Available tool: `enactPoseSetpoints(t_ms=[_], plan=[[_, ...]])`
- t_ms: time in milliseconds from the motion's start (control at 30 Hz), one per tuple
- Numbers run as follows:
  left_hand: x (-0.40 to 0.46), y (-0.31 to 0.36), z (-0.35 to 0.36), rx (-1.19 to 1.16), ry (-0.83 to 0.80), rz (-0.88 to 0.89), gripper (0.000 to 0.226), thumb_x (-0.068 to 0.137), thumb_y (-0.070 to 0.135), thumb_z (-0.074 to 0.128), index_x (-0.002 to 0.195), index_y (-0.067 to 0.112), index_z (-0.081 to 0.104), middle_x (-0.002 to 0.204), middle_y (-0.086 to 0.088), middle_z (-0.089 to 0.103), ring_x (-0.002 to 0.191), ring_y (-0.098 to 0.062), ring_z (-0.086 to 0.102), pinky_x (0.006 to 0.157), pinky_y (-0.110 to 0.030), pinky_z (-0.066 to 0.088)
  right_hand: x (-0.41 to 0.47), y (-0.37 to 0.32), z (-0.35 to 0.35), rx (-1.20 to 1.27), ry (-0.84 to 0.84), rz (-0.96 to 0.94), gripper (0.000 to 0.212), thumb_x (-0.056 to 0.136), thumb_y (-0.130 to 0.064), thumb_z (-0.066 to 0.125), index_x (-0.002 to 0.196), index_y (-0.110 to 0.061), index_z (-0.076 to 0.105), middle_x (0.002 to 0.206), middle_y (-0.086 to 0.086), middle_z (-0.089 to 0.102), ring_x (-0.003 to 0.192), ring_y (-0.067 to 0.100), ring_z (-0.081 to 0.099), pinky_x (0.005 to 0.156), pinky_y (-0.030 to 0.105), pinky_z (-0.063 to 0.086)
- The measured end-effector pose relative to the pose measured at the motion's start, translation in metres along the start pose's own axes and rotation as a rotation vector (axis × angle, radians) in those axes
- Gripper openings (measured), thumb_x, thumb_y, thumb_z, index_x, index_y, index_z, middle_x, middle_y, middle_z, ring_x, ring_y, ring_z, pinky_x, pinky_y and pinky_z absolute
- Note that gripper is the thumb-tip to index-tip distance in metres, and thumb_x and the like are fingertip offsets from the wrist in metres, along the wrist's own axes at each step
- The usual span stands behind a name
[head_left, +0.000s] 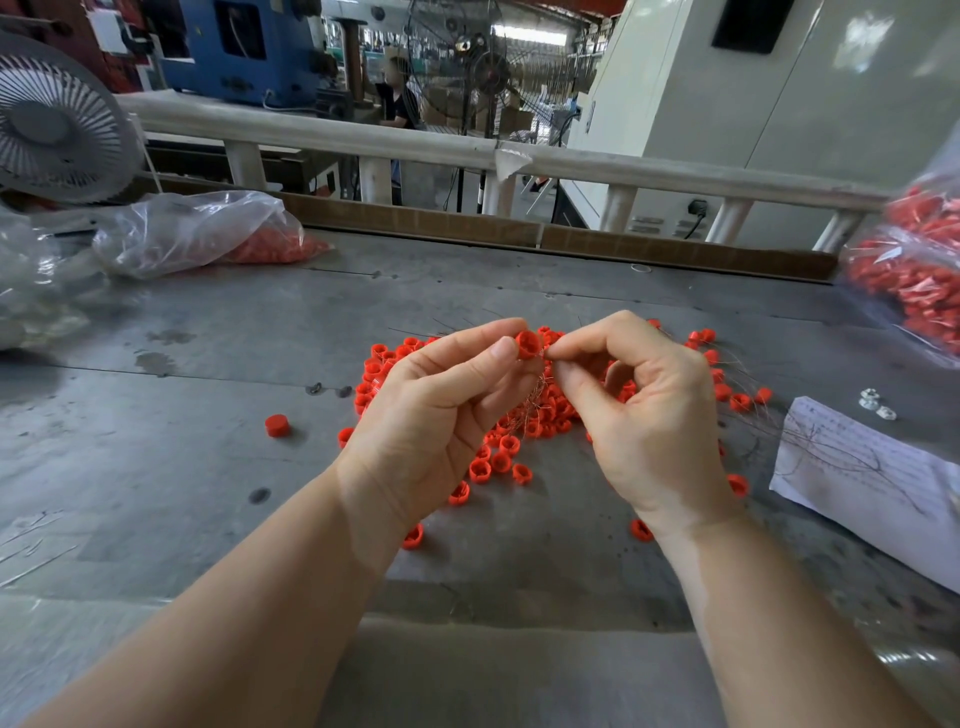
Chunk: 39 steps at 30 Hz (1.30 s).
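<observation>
- Two hands meet just above the grey table (156, 467). Your left hand (441, 405) pinches one red cap (529, 344) between thumb and forefinger, with its hollow side facing you. A loose bunch of thin wires (535, 402) hangs beneath that hand.
- Your right hand (644, 410) pinches a wire end between thumb and forefinger, right at the cap's rim. Its other fingers are curled and seem to hold nothing.
- This looks like threading. The wire is fine and springy, so a small twist of the cap could make the tip skate off. Squeeze too hard and the wire may kink.
- The hanging bunch dangles over the pile of caps (498, 457) below, where it could snag and drag some along.
- Loose caps lie close by your wrists, and a sweep of a forearm could roll them toward the near edge.
- A stray cap (276, 425) sits well apart to the left.
- More wires cross the paper sheet (857, 467) on the right. Tugging one could pull the sheet or tangle the rest.
- Farther back, bags of red parts lie on the left (182, 228) and on the right (919, 270).
</observation>
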<state>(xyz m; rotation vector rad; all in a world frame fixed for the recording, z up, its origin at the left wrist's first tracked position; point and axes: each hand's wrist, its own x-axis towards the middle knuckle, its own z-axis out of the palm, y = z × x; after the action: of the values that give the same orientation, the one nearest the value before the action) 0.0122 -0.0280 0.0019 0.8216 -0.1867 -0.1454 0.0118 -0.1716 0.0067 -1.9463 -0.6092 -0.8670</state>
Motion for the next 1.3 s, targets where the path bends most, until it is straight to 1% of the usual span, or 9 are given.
enactPoseSetpoints(t_ms=[167, 300, 533, 633, 767, 967, 1067, 1167, 1300], plan=[[-0.0005, 0.0003, 0.0006, 0.001, 0.007, -0.02, 0.016, 0.067, 0.006, 0.062, 0.075, 0.009, 0.077, 0.076, -0.007, 0.073, 0.072, -0.012, 0.071, 0.061, -0.016, 0.054, 0.0004, 0.0007, 0.0, -0.03, 0.004, -0.025, 0.015, 0.077, 0.003, 0.067, 0.077, -0.013, 0.068, 0.07, -0.013, 0.056, 0.065, -0.005, 0.052, 0.065, 0.005, 0.035], [-0.0009, 0.0014, 0.0018, -0.021, 0.01, -0.044, 0.018, 0.067, 0.004, 0.061, 0.074, 0.009, 0.077, 0.077, -0.008, 0.073, 0.073, -0.013, 0.071, 0.061, -0.015, 0.054, 0.0006, 0.0003, -0.0003, -0.03, 0.005, -0.019, 0.023, 0.077, 0.003, 0.067, 0.078, -0.02, 0.064, 0.07, -0.015, 0.056, 0.065, -0.005, 0.052, 0.065, 0.004, 0.035], [-0.0019, 0.0019, 0.0037, -0.062, 0.003, -0.067, 0.02, 0.066, 0.0, 0.059, 0.073, 0.006, 0.076, 0.078, -0.01, 0.073, 0.072, -0.014, 0.072, 0.06, -0.016, 0.055, 0.0013, -0.0025, -0.0008, 0.025, 0.002, 0.018, 0.024, 0.077, 0.001, 0.068, 0.077, -0.023, 0.064, 0.071, -0.011, 0.06, 0.063, -0.005, 0.053, 0.062, 0.005, 0.036], [-0.0027, 0.0022, 0.0041, -0.081, -0.013, -0.075, 0.021, 0.066, -0.001, 0.058, 0.074, 0.006, 0.076, 0.079, -0.011, 0.073, 0.073, -0.014, 0.072, 0.061, -0.016, 0.055, 0.0019, -0.004, -0.0011, 0.068, 0.003, 0.07, 0.026, 0.077, -0.005, 0.068, 0.075, -0.031, 0.063, 0.069, -0.016, 0.061, 0.06, -0.003, 0.052, 0.055, 0.009, 0.037], [-0.0027, 0.0022, 0.0045, -0.098, -0.029, -0.075, 0.022, 0.066, -0.002, 0.058, 0.076, 0.006, 0.076, 0.081, -0.012, 0.073, 0.076, -0.015, 0.072, 0.062, -0.016, 0.055, 0.0028, -0.0049, -0.0013, 0.18, -0.012, 0.181, 0.021, 0.074, -0.014, 0.066, 0.069, -0.034, 0.065, 0.064, -0.021, 0.063, 0.055, -0.001, 0.053, 0.045, 0.021, 0.042], [-0.0036, 0.0022, 0.0049, -0.097, -0.07, -0.079, 0.026, 0.068, -0.001, 0.056, 0.08, 0.008, 0.077, 0.084, -0.011, 0.073, 0.079, -0.015, 0.072, 0.064, -0.015, 0.055, 0.0038, -0.0026, -0.0034, 0.5, -0.061, 0.357, 0.016, 0.072, -0.012, 0.071, 0.07, -0.028, 0.072, 0.068, -0.008, 0.07, 0.065, 0.0, 0.062, 0.051, 0.009, 0.043], [-0.004, 0.0019, 0.0064, -0.088, -0.078, -0.079, 0.026, 0.068, 0.0, 0.055, 0.08, 0.009, 0.077, 0.083, -0.01, 0.074, 0.078, -0.013, 0.072, 0.063, -0.015, 0.055, 0.0051, -0.0011, -0.0034, 0.627, -0.071, 0.398, 0.013, 0.067, -0.012, 0.075, 0.069, -0.025, 0.072, 0.068, -0.005, 0.07, 0.068, 0.003, 0.064, 0.06, 0.012, 0.047], [-0.0038, 0.0019, 0.0067, -0.08, -0.065, -0.075, 0.024, 0.068, 0.001, 0.056, 0.079, 0.008, 0.077, 0.082, -0.009, 0.073, 0.078, -0.012, 0.072, 0.063, -0.015, 0.055, 0.0055, -0.0012, -0.0014, 0.665, -0.083, 0.418, 0.01, 0.064, -0.015, 0.071, 0.068, -0.024, 0.073, 0.068, -0.005, 0.07, 0.069, 0.004, 0.065, 0.066, 0.014, 0.05], [-0.0041, 0.0019, 0.006, -0.078, -0.065, -0.065, 0.023, 0.07, 0.003, 0.057, 0.079, 0.009, 0.077, 0.085, -0.01, 0.073, 0.079, -0.013, 0.071, 0.064, -0.016, 0.055, 0.0042, 0.0001, -0.0011, 0.701, -0.084, 0.461, 0.012, 0.061, -0.014, 0.071, 0.068, -0.023, 0.072, 0.07, -0.002, 0.071, 0.07, 0.006, 0.067, 0.065, 0.016, 0.051]])
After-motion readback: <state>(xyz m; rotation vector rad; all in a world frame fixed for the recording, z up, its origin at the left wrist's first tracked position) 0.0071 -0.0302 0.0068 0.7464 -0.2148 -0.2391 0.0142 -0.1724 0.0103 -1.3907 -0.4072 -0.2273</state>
